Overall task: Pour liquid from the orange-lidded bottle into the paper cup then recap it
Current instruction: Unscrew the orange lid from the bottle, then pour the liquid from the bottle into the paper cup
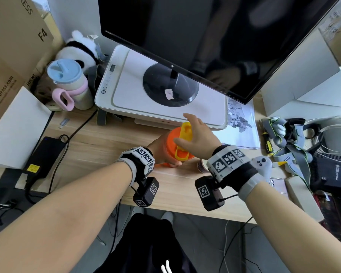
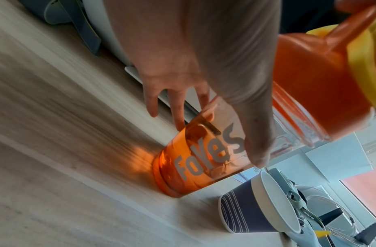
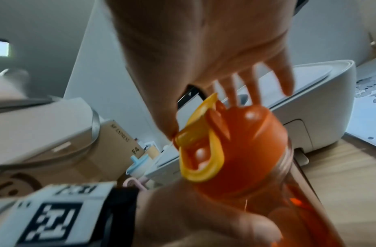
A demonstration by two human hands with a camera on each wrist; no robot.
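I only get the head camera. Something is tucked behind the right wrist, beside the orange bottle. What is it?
Observer: The left wrist view shows a dark blue paper cup with thin pale stripes. It stands upright on the table, apart from the bottle.
Operator: Is anything written on the bottle?
Observer: Yes, large grey letters run up its clear orange side. The left hand grips it and its thumb covers the end, so I can read only "Fores".
Operator: Is the top off?
Observer: No. The right wrist view shows the orange lid seated on the bottle. The right hand has its thumb at the yellow loop and its fingers spread above.
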